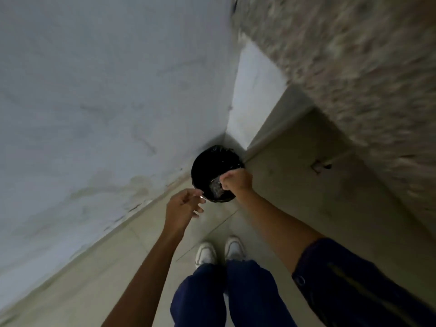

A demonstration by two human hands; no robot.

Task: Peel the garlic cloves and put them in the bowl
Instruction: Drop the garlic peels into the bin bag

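I stand over a round bin lined with a black bag (207,164) in the corner of the floor. My right hand (236,180) is held over the bin's right rim, fingers curled into a fist; a pale, crinkled scrap (215,187) shows just under it inside the bin, and I cannot tell whether the hand touches it. My left hand (182,205) hovers at the bin's left edge, its thumb and fingertips pinching a thin pale sliver (201,197) that looks like garlic skin. No garlic cloves or bowl are in view.
A pale blue wall (106,114) runs along the left, meeting a beige tiled floor (118,256). A speckled stone counter edge (354,79) and a cabinet front (306,173) stand to the right. My white shoes (219,252) are just behind the bin.
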